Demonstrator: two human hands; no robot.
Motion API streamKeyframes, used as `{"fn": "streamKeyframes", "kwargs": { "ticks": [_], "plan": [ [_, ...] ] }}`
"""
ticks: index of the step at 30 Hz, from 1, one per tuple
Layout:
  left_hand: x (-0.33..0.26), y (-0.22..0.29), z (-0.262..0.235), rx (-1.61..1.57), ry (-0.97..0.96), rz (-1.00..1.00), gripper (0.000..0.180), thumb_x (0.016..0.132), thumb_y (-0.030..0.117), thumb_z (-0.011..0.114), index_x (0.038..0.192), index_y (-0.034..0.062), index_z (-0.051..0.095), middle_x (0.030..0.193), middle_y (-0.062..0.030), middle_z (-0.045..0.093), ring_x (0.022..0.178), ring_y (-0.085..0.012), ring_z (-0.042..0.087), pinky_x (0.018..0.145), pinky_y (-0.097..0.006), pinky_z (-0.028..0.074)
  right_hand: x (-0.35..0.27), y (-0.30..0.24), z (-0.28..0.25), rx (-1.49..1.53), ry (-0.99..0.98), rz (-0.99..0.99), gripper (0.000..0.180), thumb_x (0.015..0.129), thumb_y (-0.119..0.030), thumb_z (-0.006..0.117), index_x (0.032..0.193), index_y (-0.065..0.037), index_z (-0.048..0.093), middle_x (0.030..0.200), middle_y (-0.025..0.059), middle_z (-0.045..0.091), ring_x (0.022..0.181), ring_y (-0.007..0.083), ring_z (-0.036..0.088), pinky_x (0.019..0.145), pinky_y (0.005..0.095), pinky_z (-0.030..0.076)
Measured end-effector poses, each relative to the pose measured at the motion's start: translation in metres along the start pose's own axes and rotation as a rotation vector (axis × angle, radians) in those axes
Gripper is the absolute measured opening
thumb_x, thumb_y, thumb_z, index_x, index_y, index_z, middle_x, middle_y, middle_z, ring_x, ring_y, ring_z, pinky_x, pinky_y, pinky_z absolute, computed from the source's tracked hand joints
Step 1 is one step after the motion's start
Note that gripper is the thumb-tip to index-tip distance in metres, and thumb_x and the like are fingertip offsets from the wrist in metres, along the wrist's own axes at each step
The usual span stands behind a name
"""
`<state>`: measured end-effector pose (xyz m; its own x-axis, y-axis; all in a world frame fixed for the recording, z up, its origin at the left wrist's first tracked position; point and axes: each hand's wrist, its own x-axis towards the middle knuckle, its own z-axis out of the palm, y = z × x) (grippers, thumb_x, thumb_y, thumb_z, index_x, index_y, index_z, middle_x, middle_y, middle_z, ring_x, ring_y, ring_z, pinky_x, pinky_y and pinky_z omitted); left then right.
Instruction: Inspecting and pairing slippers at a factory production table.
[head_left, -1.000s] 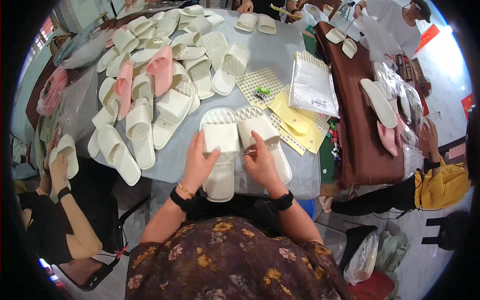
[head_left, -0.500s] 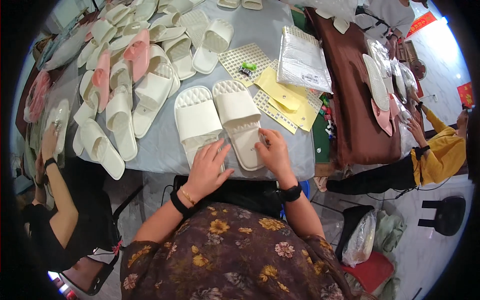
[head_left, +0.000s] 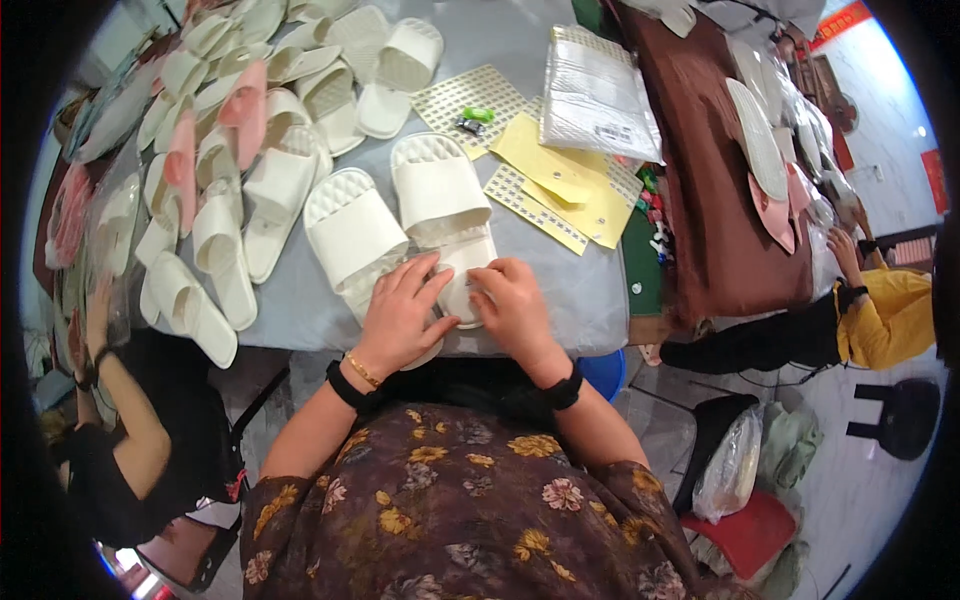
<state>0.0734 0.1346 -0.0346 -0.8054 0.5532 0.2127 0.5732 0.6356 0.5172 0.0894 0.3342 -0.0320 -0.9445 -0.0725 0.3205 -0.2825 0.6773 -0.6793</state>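
Note:
A pair of white slippers lies side by side on the grey-covered table in front of me, toes pointing away. My left hand [head_left: 398, 315] rests with extended fingers over the heel of the left slipper [head_left: 352, 235], its fingertips reaching the inner edge of the right slipper [head_left: 440, 190]. On that right slipper's insole my right hand [head_left: 515, 310] has its thumb and forefinger bent together in a pinch. A small dark mark shows at those fingertips; whether anything is held there is too small to make out.
Many white slippers [head_left: 230, 250] and a few pink ones [head_left: 243, 112] crowd the table's left. Yellow sticker sheets [head_left: 545, 175] and a silvery bubble mailer [head_left: 600, 95] lie at the right. A brown-covered table [head_left: 710, 200] stands beyond. People work at left and right.
The view has shifted slightly, with the slippers now lower left. My right hand has come inward from the right slipper's outer edge onto its insole, thumb and forefinger drawing together.

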Motion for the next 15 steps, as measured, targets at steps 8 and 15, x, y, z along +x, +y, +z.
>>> {"fn": "streamKeyframes", "kwargs": {
  "ticks": [8, 15],
  "plan": [
    [0.002, 0.002, 0.004, 0.082, 0.081, -0.025, 0.054, 0.082, 0.033, 0.072, 0.128, 0.0096, 0.058, 0.139, -0.0128, 0.051, 0.126, -0.0321, 0.048, 0.103, -0.044, 0.037, 0.000, -0.004, 0.005, -0.110, 0.033, -0.057, 0.023, 0.076, -0.005, 0.070, 0.098, -0.005, 0.069, 0.093, 0.0095, 0.060, 0.086, 0.0312, 0.057, 0.074, 0.0401, 0.049],
    [0.002, 0.004, 0.002, 0.059, 0.095, -0.031, 0.054, 0.081, 0.033, 0.072, 0.128, 0.0095, 0.058, 0.137, -0.0136, 0.052, 0.124, -0.0329, 0.049, 0.102, -0.045, 0.038, 0.005, -0.015, 0.008, -0.189, -0.029, 0.034, 0.014, 0.077, -0.005, 0.069, 0.091, -0.007, 0.067, 0.094, 0.0104, 0.061, 0.088, 0.0324, 0.060, 0.075, 0.0416, 0.050]
  ]
}}
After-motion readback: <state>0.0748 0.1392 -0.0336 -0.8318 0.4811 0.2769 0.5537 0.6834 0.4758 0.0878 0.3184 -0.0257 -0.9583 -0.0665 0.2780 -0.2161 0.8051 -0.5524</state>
